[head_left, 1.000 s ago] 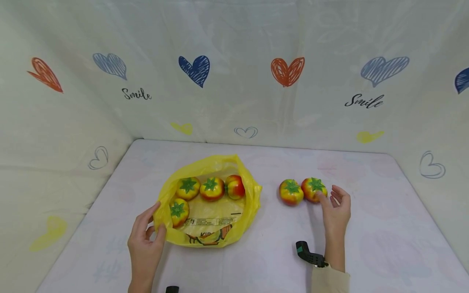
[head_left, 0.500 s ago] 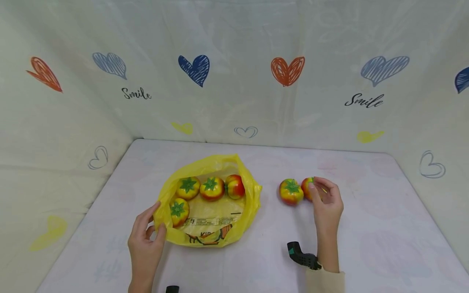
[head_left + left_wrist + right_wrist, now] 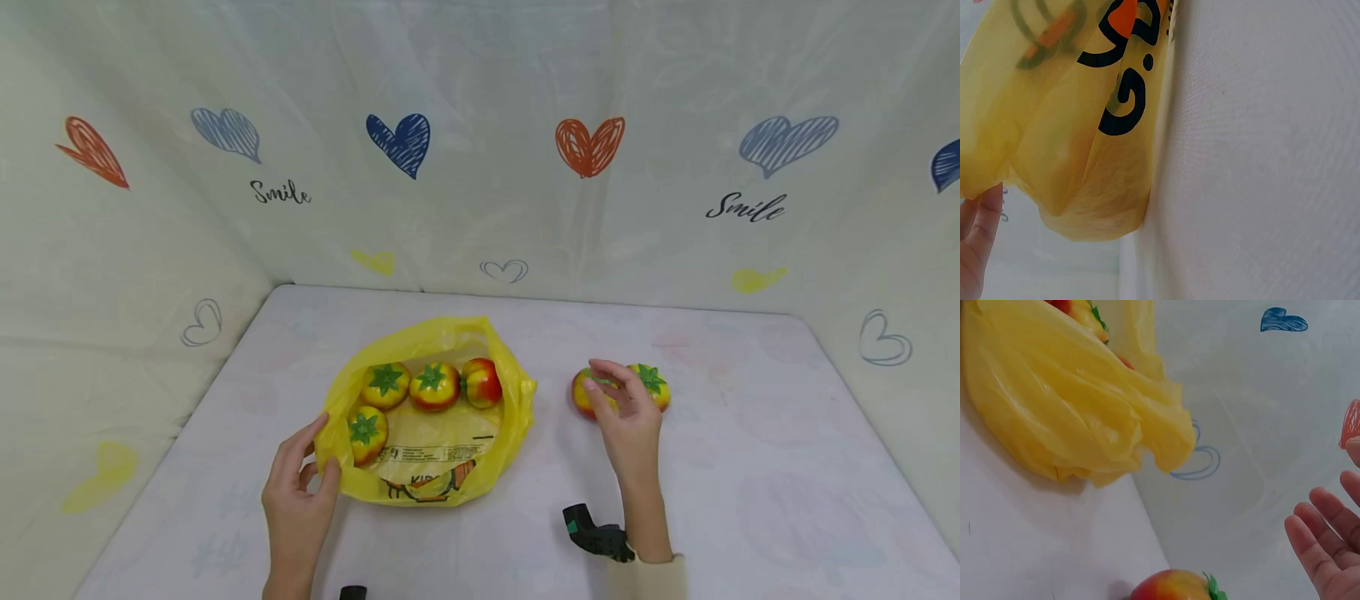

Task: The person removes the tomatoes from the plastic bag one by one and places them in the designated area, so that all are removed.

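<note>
A yellow plastic bag (image 3: 517,392) lies with its mouth wide at the middle left of the table. Several red-and-yellow tomatoes (image 3: 435,387) with green star-shaped tops are inside it. My left hand (image 3: 298,492) holds the bag's left rim with fingers and thumb; in the left wrist view the fingertips (image 3: 991,203) meet the yellow film. Right of the bag, two more tomatoes sit side by side. My right hand (image 3: 628,417) hovers over them, fingers loosely bent and nothing held, partly covering the left tomato (image 3: 583,396) and the right tomato (image 3: 654,385).
The pale table (image 3: 480,550) meets a white cloth backdrop (image 3: 480,208) printed with hearts and "Smile" at the back and sides. A black wrist camera (image 3: 596,533) sticks out left of my right forearm.
My right hand has moved left, from the right tomato towards the left one, uncovering part of the right tomato. My left hand, the bag and all the tomatoes have stayed in place.
</note>
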Available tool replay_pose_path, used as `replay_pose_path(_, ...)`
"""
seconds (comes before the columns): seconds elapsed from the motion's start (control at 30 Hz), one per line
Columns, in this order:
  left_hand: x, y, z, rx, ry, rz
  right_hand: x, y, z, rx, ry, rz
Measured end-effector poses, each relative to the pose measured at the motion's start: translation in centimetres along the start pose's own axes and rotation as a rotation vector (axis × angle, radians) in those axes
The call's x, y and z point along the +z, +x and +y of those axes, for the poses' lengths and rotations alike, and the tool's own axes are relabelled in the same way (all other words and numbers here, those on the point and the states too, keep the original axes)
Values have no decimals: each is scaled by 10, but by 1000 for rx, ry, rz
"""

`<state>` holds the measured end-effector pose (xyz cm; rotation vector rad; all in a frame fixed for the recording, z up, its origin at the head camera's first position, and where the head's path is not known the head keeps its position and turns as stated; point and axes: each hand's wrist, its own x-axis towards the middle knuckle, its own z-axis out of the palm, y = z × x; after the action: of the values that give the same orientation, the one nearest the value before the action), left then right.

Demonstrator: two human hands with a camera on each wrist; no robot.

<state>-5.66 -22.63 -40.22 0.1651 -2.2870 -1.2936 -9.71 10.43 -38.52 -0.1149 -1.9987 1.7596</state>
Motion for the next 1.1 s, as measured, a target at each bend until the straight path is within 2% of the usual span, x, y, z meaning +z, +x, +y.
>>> replay_pose_path(0.23,0,0,0,15,-1,4,17,-8,-3,-18,-83,-108)
replay_pose_path(0.4,-1,-1,0,25,-3,5,30,-13,-4,-78,-51,-202)
replay_pose_path(0.6,0,0,1,15,2,4,47,-20,-9,-52,-28,-311)
replay_pose_path(0.8,0,0,1,13,8,4,64,-28,1,-105,-51,-391)
replay_pose_path(0.97,0,-1,0,19,12,3,72,-33,3,-83,-65,-451)
replay_pose_path(1.1,0,-1,0,26,6,4,76,-34,4,-71,-127,-479)
